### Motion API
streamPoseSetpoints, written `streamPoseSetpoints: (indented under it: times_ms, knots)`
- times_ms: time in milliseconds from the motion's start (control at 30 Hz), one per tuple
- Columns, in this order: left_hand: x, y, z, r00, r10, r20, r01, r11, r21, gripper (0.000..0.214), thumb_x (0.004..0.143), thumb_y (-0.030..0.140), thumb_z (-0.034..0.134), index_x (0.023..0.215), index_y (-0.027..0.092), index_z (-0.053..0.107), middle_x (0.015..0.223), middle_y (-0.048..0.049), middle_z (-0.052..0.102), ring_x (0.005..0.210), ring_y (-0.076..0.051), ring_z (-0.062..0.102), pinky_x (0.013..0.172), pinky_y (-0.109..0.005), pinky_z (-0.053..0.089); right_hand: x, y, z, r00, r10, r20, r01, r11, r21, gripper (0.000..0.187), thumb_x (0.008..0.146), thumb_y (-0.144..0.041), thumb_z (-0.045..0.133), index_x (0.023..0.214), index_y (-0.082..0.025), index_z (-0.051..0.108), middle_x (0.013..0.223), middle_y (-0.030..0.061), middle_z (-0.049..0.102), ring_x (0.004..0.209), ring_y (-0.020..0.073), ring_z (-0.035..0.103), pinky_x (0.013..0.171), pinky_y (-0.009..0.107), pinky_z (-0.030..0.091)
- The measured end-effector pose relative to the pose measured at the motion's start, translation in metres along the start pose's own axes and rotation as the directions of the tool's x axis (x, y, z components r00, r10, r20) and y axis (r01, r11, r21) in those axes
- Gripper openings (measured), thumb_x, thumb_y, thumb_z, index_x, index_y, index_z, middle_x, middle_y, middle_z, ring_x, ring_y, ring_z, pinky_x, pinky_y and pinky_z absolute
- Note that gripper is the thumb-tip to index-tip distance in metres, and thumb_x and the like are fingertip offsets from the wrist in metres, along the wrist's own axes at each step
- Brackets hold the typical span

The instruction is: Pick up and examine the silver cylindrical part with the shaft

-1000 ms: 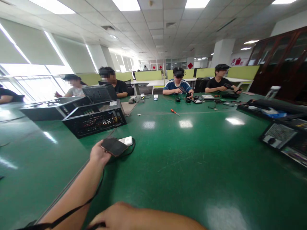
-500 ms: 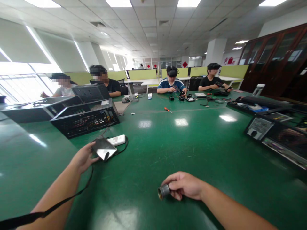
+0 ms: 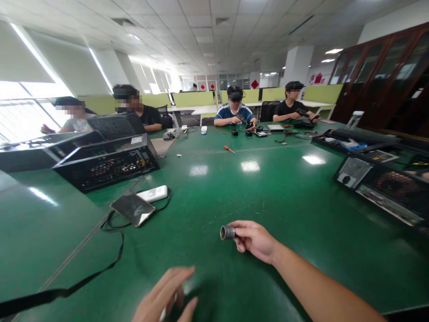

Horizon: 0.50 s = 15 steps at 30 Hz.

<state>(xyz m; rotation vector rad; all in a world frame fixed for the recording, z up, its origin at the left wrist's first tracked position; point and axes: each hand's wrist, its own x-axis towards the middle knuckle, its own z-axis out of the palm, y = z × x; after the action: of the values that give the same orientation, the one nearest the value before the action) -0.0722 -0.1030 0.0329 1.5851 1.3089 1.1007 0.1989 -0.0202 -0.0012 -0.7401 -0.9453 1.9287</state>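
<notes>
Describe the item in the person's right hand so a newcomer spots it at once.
On the near side of the big green table, find the right hand extended from the lower right. It grips a short grey cylinder with a wider rim, its open end facing left. Unlike the flat phone and white device farther left, it is round and held in a hand.

No readable text, no legible labels

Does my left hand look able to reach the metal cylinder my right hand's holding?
Probably yes: the left hand is open and nearby, nothing visible stands between them, and the metal cylinder sticks out from the right hand.
</notes>
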Motion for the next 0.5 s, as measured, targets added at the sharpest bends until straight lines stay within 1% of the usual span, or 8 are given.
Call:
streamPoseSetpoints:
  times_ms: [33, 100, 133, 200, 267, 333, 433, 500]
  knots:
    - [0.01, 0.006, 0.017, 0.999, -0.005, 0.045, 0.001, 0.997, 0.08, 0.066, 0.065, 0.023, 0.083, 0.123, 0.044, 0.058, 0.094, -0.0066, 0.068, 0.057, -0.021, 0.058, 0.058, -0.037, 0.054, 0.0, 0.0, 0.0, 1.0, -0.012, -0.007, 0.011, 1.0, -0.014, 0.035, 0.075, -0.029, 0.066, 0.104, -0.009, 0.065, 0.06, -0.0001, 0.055, 0.045, 0.0075, 0.044, 0.047, 0.023, 0.033]
    - [0.039, 0.018, 0.047, 0.991, -0.009, 0.132, -0.003, 0.996, 0.088, 0.081, 0.065, 0.024, 0.081, 0.136, 0.043, 0.045, 0.119, -0.0078, 0.063, 0.06, -0.021, 0.062, 0.05, -0.034, 0.053, 0.0, 0.001, 0.0, 0.999, -0.036, -0.009, 0.035, 0.999, -0.042, 0.034, 0.075, -0.027, 0.062, 0.104, -0.01, 0.064, 0.061, 0.0003, 0.056, 0.046, 0.0083, 0.046, 0.047, 0.023, 0.034]
    - [0.055, 0.023, 0.058, 0.986, 0.023, 0.163, -0.033, 0.998, 0.058, 0.077, 0.065, 0.025, 0.081, 0.134, 0.039, 0.049, 0.126, -0.0085, 0.06, 0.066, -0.023, 0.064, 0.051, -0.033, 0.053, 0.001, 0.002, 0.0, 0.999, -0.049, -0.004, 0.048, 0.998, -0.048, 0.034, 0.076, -0.026, 0.059, 0.105, -0.009, 0.064, 0.062, 0.0008, 0.057, 0.047, 0.009, 0.047, 0.047, 0.023, 0.035]
    - [0.083, 0.028, 0.073, 0.971, 0.095, 0.218, -0.106, 0.993, 0.042, 0.052, 0.067, 0.027, 0.079, 0.117, 0.029, 0.066, 0.112, -0.0101, 0.068, 0.08, -0.027, 0.067, 0.066, -0.036, 0.055, 0.0, 0.002, -0.001, 0.997, -0.076, 0.005, 0.076, 0.995, -0.058, 0.036, 0.074, -0.022, 0.052, 0.106, -0.009, 0.063, 0.064, 0.0015, 0.057, 0.049, 0.0103, 0.049, 0.049, 0.024, 0.037]
    - [0.099, 0.025, 0.081, 0.959, 0.147, 0.243, -0.172, 0.982, 0.084, 0.035, 0.069, 0.029, 0.078, 0.103, 0.024, 0.072, 0.098, -0.0099, 0.072, 0.088, -0.029, 0.067, 0.079, -0.038, 0.053, -0.002, 0.001, -0.004, 0.995, -0.098, 0.013, 0.099, 0.991, -0.088, 0.041, 0.071, -0.018, 0.046, 0.109, -0.009, 0.06, 0.066, 0.0014, 0.057, 0.051, 0.0109, 0.051, 0.051, 0.025, 0.039]
    - [0.102, 0.018, 0.085, 0.947, 0.184, 0.265, -0.226, 0.964, 0.138, 0.031, 0.07, 0.031, 0.078, 0.1, 0.024, 0.073, 0.095, -0.0092, 0.072, 0.09, -0.028, 0.066, 0.08, -0.038, 0.051, -0.008, -0.001, -0.009, 0.994, -0.11, 0.028, 0.113, 0.98, -0.165, 0.049, 0.07, -0.014, 0.045, 0.117, -0.01, 0.053, 0.069, 0.0004, 0.057, 0.052, 0.0109, 0.053, 0.053, 0.025, 0.039]
    - [0.094, 0.008, 0.087, 0.926, 0.208, 0.315, -0.268, 0.95, 0.159, 0.029, 0.07, 0.033, 0.078, 0.097, 0.025, 0.072, 0.091, -0.008, 0.07, 0.083, -0.025, 0.066, 0.072, -0.034, 0.052, -0.021, -0.003, -0.015, 0.993, -0.104, 0.047, 0.114, 0.933, -0.343, 0.061, 0.071, -0.01, 0.045, 0.132, -0.017, 0.038, 0.078, -0.0008, 0.059, 0.058, 0.0111, 0.056, 0.056, 0.025, 0.04]
    - [0.087, 0.004, 0.088, 0.916, 0.211, 0.341, -0.271, 0.952, 0.139, 0.028, 0.07, 0.033, 0.078, 0.096, 0.024, 0.072, 0.087, -0.0073, 0.07, 0.078, -0.023, 0.066, 0.067, -0.032, 0.052, -0.032, -0.004, -0.016, 0.995, -0.092, 0.049, 0.104, 0.876, -0.471, 0.06, 0.076, -0.009, 0.046, 0.133, -0.019, 0.033, 0.082, -0.0002, 0.061, 0.064, 0.0119, 0.058, 0.06, 0.026, 0.041]
